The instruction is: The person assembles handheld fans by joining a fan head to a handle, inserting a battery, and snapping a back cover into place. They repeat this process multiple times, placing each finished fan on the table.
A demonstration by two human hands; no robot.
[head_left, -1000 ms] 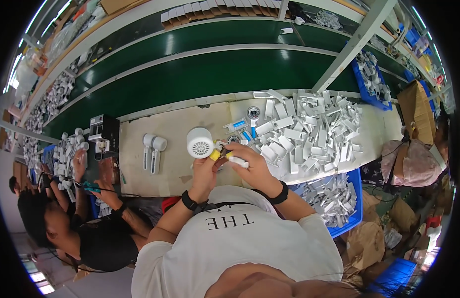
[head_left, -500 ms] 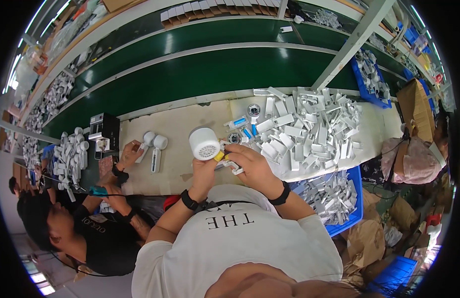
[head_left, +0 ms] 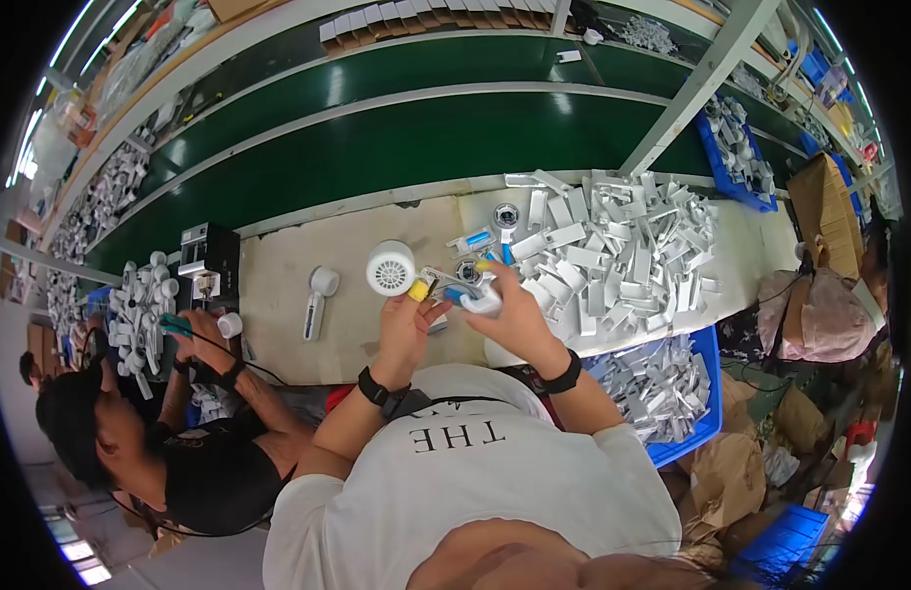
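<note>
A white round housing with a slotted vent face point(head_left: 391, 267) is at the middle of the worktable, just beyond my left hand point(head_left: 404, 329). My left fingertips are closed on a small yellow piece point(head_left: 419, 290) at the housing's lower edge. A thin strip of parts point(head_left: 438, 279) runs from the yellow piece toward my right hand point(head_left: 515, 315). That hand is closed round a white plastic part point(head_left: 482, 299), with a blue cylinder point(head_left: 455, 295) at its left end. Close beyond it lie a dark round part point(head_left: 466, 271) and a part with a blue cylinder point(head_left: 475, 240).
White shell pieces point(head_left: 613, 246) are heaped at right, beside a blue bin point(head_left: 711, 393) of more pieces. A white round-headed device point(head_left: 318, 300) lies left of my hands. Further left, a co-worker holds a teal corded tool point(head_left: 175, 323) near a black machine point(head_left: 208, 261). A green conveyor point(head_left: 406, 147) runs behind.
The vented housing has shifted left and away, its vent face turned more upward. My right hand has moved right, with the blue cylinder now showing. The co-worker's hands have drawn back left.
</note>
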